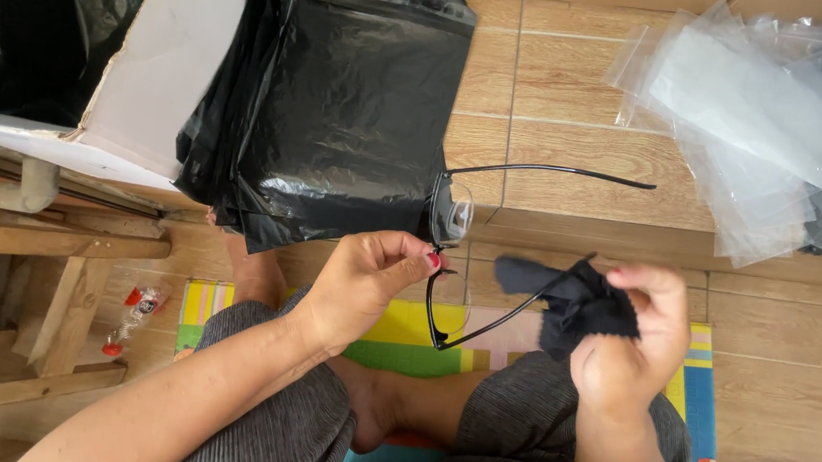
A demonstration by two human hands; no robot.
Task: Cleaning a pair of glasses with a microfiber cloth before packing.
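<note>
Eyeglasses pinched at the bridge by left hand fingers; right hand fingers pinch black cloth.

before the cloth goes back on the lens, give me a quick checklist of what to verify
1. Left hand pinches the glasses at the bridge: ok.
2. Right hand has the black cloth bunched in its fingers: ok.
3. Both temple arms unfolded, away from the lenses: ok.
4. Cloth on a lens: not ok; it is at the lower temple arm.
5. Lenses free of smudges: cannot tell.
6. Clear bags and black bags lie apart from the glasses: ok.
</note>
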